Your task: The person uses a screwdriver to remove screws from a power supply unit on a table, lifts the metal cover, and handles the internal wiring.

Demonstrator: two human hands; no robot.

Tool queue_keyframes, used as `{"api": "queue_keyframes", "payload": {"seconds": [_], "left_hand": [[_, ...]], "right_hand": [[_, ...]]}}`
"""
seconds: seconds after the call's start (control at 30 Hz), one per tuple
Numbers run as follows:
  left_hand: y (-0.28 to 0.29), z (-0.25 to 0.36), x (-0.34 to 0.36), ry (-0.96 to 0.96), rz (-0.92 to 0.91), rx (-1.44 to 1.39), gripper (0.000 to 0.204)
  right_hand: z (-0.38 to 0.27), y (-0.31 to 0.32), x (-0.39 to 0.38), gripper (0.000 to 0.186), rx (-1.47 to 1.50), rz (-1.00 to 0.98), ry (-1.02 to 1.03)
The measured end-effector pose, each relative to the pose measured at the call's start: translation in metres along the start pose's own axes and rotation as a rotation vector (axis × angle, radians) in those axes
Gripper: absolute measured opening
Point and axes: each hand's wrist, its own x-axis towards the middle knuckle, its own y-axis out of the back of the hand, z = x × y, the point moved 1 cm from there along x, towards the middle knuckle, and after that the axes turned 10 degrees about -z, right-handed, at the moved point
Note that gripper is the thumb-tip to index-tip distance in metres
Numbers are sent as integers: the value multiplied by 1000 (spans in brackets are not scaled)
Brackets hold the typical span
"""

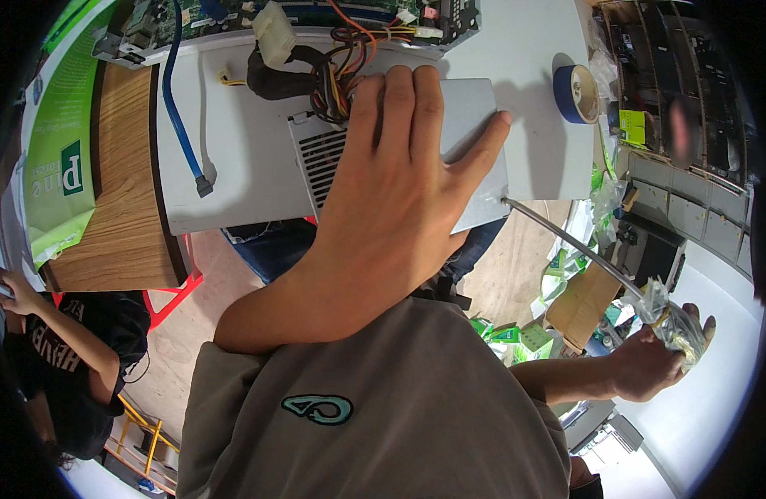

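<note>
A grey metal computer power supply (pixel 474 108) with a slotted vent lies at the near edge of the white table. My left hand (pixel 400 158) rests flat on top of it, fingers stretched out and thumb spread to the right. A bundle of coloured cables (pixel 333 83) with a white connector (pixel 275 35) runs from its far side. Off to the right, my right hand (pixel 657 362) is closed around the plastic-wrapped handle of a long screwdriver (pixel 578 245). The screwdriver's tip meets the power supply's near right corner; whether it sits in a screw is too small to tell.
An open computer chassis with a green circuit board (pixel 316 18) stands at the table's far side. A blue cable (pixel 173 108) lies left, a blue tape roll (pixel 576 94) right. Beyond the wooden surface (pixel 121 183), another person (pixel 75 358) sits at the left. Cardboard (pixel 584 303) lies on the floor.
</note>
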Motion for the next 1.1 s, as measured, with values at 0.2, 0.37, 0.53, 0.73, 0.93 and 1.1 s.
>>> {"api": "queue_keyframes", "payload": {"seconds": [0.2, 0.37, 0.53, 0.73, 0.93, 1.1], "left_hand": [[0, 0, 0, 4, 1, 1, 89], [0, 0, 0, 3, 6, -6, 89], [-2, -1, 0, 2, 12, -12, 90], [-1, -1, 0, -4, 10, -24, 89], [0, -1, 0, 2, -5, -38, 88], [0, -1, 0, 0, -15, -28, 88]], "right_hand": [[0, -2, 0, 69, -1, -14, 16], [0, 3, -1, 67, 12, -68, 28], [0, 2, -2, 66, -39, -71, 28], [-1, 2, 1, 67, 9, -91, 42], [-3, -5, 3, 67, -38, -52, 45], [-3, -6, 2, 66, 147, -209, 42]]}}
